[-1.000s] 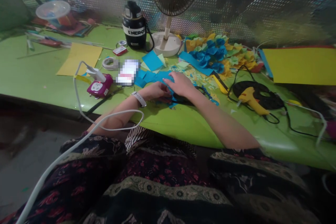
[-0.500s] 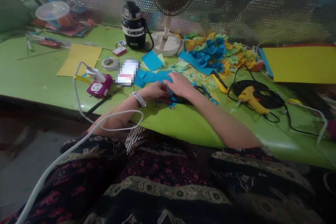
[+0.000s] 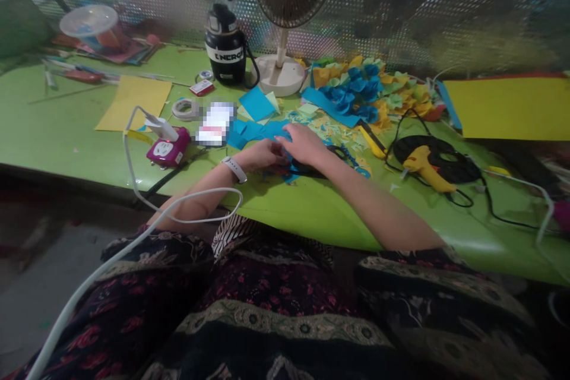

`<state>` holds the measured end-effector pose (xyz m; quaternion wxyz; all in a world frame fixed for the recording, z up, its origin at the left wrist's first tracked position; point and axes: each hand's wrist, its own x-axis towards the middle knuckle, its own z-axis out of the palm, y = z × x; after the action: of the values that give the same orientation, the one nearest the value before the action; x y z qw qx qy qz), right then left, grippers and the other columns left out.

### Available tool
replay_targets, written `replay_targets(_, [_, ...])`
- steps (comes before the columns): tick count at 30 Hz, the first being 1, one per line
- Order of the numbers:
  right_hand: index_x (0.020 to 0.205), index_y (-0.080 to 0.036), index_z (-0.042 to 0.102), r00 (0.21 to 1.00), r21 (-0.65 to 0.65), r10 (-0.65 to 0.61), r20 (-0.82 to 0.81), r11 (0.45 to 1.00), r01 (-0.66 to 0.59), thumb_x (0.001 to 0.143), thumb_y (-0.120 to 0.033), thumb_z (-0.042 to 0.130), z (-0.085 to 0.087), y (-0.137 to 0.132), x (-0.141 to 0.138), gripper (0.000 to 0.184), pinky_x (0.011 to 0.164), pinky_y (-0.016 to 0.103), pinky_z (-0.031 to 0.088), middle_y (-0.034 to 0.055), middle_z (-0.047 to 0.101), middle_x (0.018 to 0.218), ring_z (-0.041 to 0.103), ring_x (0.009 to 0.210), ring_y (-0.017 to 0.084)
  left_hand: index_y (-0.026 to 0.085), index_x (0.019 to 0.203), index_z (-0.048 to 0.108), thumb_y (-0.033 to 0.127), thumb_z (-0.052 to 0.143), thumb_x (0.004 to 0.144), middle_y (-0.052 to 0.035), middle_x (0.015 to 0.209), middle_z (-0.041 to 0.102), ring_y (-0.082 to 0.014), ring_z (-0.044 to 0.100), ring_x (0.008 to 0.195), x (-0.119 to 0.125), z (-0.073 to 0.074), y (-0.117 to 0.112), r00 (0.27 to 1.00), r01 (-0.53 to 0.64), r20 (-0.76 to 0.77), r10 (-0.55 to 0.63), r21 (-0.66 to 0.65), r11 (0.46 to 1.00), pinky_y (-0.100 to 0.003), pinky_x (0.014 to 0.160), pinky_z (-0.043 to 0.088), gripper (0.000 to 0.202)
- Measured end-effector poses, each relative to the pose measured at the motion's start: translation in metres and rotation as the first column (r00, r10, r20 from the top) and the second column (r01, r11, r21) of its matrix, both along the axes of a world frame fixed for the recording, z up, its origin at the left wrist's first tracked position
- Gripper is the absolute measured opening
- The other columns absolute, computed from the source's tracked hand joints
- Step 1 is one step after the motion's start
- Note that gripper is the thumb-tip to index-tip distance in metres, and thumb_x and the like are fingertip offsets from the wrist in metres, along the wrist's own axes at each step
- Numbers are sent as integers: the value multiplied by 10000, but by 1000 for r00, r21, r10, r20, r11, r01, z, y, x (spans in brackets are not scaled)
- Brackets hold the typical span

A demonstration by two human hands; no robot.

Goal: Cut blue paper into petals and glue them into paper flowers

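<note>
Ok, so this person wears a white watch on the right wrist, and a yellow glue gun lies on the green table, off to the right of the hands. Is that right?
Not quite: the white watch is on the wrist of the left hand, not the right, as the head view shows. The yellow glue gun does lie on the green table, to the right of the hands.

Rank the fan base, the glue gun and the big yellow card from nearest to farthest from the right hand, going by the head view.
From the right hand:
1. Fan base, ahead and slightly left.
2. Glue gun, to the right on the table.
3. Yellow card, far right, past the glue gun.
</note>
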<state>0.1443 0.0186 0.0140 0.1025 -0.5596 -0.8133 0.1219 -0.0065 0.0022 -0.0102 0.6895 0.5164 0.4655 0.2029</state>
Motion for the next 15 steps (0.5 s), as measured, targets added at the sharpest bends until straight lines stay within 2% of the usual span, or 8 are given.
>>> replay_targets(10, [1181,-161,654,1000,27,2,1,1000,-2,980,-390,505,-2,1,0,339,1002,463,459,169,670,1220,592,1176,322,141,751,552,93,699,818,-3,674,665,-132,696,679,2,3,-3,999,-15,-34,15,-2,1000,-359,835,562,168])
replay_targets(15, [1184,-139,646,1000,2,-3,2,1000,3,989,-396,483,1,-1,-1,361,983,470,457,199,655,1229,588,1166,332,141,751,553,82,712,805,2,686,662,-120,686,670,2,3,-3,999,-33,-25,33,4,999,-354,842,564,178])
